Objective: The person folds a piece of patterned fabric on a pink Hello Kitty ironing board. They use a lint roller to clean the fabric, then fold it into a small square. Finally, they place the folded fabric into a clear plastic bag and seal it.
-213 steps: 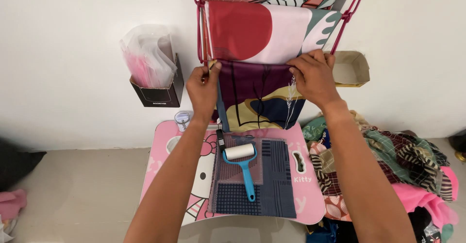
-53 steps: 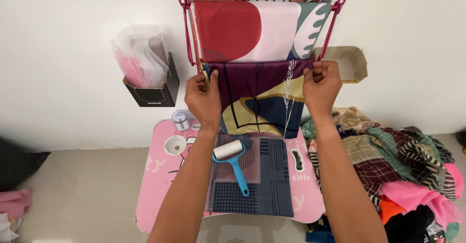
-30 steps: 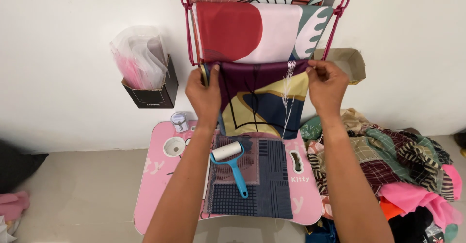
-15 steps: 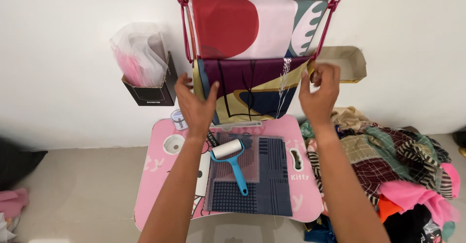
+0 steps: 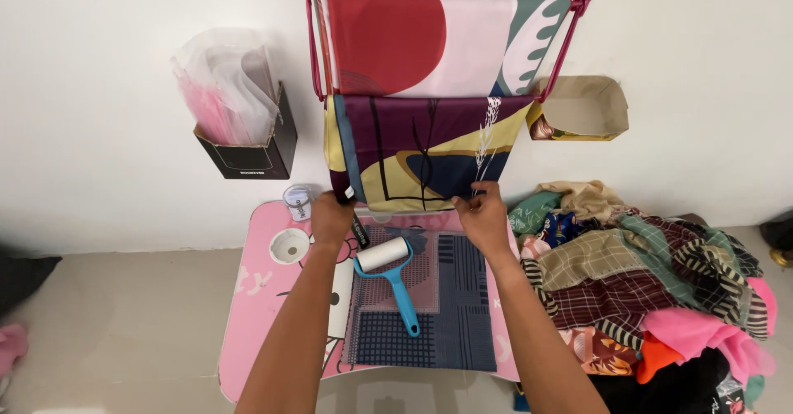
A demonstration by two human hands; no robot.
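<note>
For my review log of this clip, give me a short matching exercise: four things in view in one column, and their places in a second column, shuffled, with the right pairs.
Things:
1. lint roller
2. black box of plastic bags
3. heap of clothes
4. cardboard tray

Places:
A. on the floor right of the pink table
B. fixed to the wall right of the hanging rack
C. lying on the dark checked cloth on the table
D. fixed to the wall left of the rack

Pairs: 1-C, 2-D, 3-A, 4-B
</note>
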